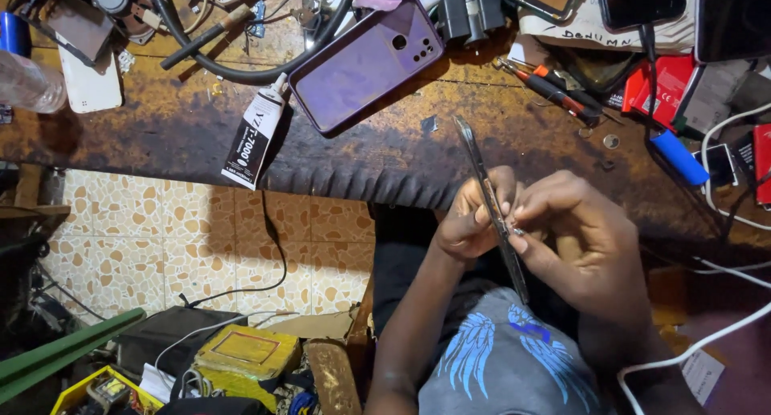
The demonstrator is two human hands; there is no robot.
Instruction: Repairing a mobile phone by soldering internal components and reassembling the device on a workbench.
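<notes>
My left hand (470,218) grips a thin dark phone (484,192) edge-on, held upright over my lap just in front of the workbench edge. Fingers of my right hand (574,238) pinch a tiny metal part (518,232) against the phone's side edge. Both hands touch the phone, close together. On the worn wooden bench (177,126) beyond them lies a purple phone back cover (365,61) with camera holes, and a black-and-white glue tube (254,135) lies to its left.
Screwdrivers with red handles (554,89), a blue cylinder (679,156), red boxes, dark phones and cables crowd the bench's right side. A white phone cover (90,81) and black cable lie at left. Below left are tiled floor (185,238), a yellow box and clutter.
</notes>
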